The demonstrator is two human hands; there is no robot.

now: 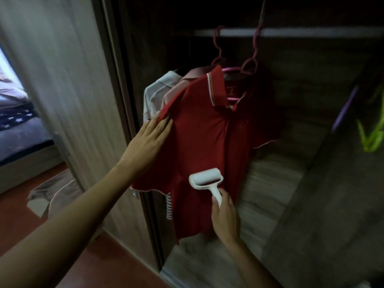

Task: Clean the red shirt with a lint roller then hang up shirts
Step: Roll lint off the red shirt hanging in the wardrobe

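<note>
Now left hand [148,140] flat, open on red shirt [203,138], right hand [223,217] grip closed around lint roller [206,180] handle

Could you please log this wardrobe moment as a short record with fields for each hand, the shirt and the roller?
left hand: flat on the shirt's shoulder and sleeve, steadying it
right hand: grip closed on the roller handle
red shirt: on a pink hanger from the rail
lint roller: white, head against the shirt front
behind: white shirt, partly hidden
</note>
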